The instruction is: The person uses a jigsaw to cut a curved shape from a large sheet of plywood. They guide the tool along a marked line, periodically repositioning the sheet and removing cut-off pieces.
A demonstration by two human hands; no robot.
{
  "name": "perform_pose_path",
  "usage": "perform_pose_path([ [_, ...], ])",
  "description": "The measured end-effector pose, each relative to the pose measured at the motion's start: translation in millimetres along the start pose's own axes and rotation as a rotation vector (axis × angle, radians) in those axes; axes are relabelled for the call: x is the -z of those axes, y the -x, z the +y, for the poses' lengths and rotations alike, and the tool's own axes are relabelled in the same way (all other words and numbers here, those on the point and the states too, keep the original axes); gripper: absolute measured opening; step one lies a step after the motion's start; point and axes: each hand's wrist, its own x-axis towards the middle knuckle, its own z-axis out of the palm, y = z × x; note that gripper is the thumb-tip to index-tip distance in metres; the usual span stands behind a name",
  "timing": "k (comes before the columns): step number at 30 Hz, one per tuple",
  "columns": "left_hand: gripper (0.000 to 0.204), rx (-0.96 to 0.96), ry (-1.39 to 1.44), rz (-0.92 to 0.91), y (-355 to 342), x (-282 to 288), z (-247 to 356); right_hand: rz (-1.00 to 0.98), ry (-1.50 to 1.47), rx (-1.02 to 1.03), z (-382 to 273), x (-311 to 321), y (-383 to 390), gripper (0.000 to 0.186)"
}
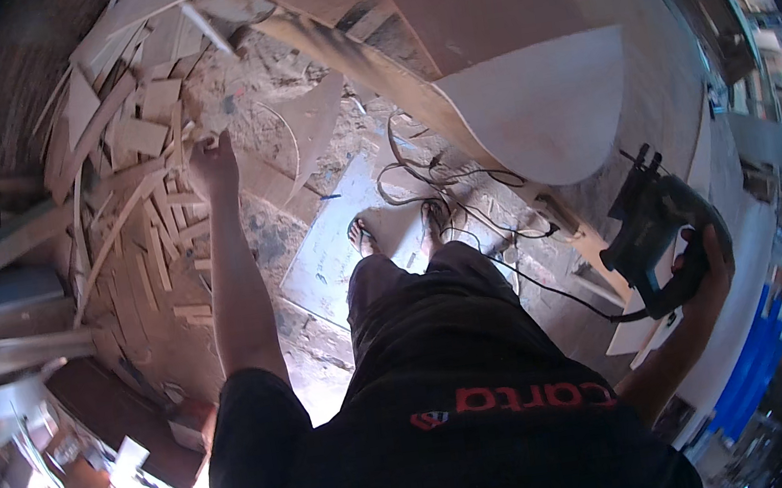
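My right hand (704, 257) grips a dark jigsaw (650, 225) by its handle, blade end toward the top, at the right of the head view; its black cord (577, 303) trails leftward toward looped cables (421, 171) on the floor. My left hand (213, 164) is out at the upper left with fingers curled, over scattered wood offcuts (139, 134); whatever they hold, if anything, is too small to make out. A pale curved-edged panel (540, 101) lies just beyond the jigsaw, beside a long wooden board (352, 57).
My sandalled feet (394, 229) stand on a white board (324, 258) on a dusty, littered floor (242, 86). Wood scraps and dark boards (118, 418) crowd the left side. Large sheets (650, 32) lie to the upper right; blue material (740, 381) lies at the lower right.
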Motion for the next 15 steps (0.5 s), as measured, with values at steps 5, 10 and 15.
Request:
perform_pose_path([
  [5, 0.033, -0.032, 0.075, -0.21, 22, 36, 7, -0.026, -0.122, -0.05, 39, -14, 10, 0.037],
  [10, 0.03, 0.152, 0.448, -0.769, 112, -16, 76, 0.002, -0.181, -0.06, 57, 3, 2, 0.04],
  [15, 0.037, 0.312, 0.48, -1.044, 178, -59, 145, 0.053, -0.215, -0.059, 60, 11, -14, 0.047],
])
